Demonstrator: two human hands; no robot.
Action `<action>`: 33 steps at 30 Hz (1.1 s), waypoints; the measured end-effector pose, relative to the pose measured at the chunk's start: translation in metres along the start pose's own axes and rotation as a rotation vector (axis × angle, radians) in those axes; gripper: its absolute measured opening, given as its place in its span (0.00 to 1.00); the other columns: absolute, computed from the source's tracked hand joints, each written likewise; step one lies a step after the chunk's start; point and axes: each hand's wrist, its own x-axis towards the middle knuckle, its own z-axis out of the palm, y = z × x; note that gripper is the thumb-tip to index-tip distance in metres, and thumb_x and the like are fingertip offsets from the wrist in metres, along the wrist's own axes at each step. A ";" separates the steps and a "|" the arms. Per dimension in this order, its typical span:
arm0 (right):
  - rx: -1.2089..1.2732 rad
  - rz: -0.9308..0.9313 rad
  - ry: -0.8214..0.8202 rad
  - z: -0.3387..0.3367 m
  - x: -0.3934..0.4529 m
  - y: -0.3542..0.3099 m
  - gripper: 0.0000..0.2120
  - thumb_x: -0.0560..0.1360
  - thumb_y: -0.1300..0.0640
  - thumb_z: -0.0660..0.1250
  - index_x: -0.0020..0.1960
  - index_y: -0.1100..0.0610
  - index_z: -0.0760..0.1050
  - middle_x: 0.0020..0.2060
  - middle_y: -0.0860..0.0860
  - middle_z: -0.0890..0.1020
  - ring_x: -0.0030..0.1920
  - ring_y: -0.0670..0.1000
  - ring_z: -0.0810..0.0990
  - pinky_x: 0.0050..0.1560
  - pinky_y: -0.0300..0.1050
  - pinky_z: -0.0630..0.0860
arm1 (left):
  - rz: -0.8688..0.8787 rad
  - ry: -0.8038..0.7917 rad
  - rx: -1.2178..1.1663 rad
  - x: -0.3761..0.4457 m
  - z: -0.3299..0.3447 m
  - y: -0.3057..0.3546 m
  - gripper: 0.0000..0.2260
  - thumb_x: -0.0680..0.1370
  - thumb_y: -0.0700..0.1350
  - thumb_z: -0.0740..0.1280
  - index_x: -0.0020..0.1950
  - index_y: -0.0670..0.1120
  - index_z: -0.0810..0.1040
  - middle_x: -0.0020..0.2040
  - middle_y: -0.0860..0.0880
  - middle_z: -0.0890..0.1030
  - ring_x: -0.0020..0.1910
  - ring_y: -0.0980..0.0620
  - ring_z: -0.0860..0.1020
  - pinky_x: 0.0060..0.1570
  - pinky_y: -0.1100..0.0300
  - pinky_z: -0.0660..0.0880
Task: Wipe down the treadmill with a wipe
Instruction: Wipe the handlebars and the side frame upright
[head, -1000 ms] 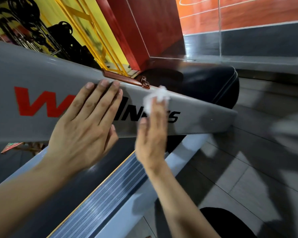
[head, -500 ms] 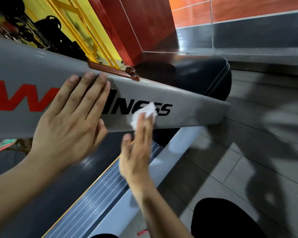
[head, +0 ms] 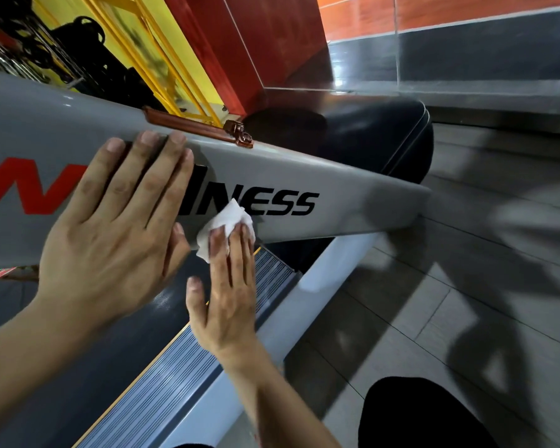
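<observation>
Grey treadmill arm (head: pixel 337 202): right hand (head: pixel 227 299), fingers flat, has slid the wipe (head: pixel 223 223) leftward to its lower edge beside the spread, bracing left hand (head: pixel 117 227), so wiping progresses.

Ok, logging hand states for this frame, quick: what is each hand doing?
Left hand: open, flat on the grey treadmill arm, holding nothing.
Right hand: open, straight fingers pressing the white wipe against that arm.
</observation>
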 end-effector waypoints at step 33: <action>-0.164 0.423 -0.186 -0.097 0.158 0.058 0.18 0.84 0.54 0.53 0.65 0.47 0.78 0.60 0.45 0.81 0.61 0.45 0.77 0.65 0.50 0.73 | -0.132 0.158 -0.210 0.058 0.045 0.032 0.19 0.83 0.35 0.51 0.68 0.30 0.74 0.62 0.32 0.78 0.64 0.31 0.76 0.76 0.43 0.58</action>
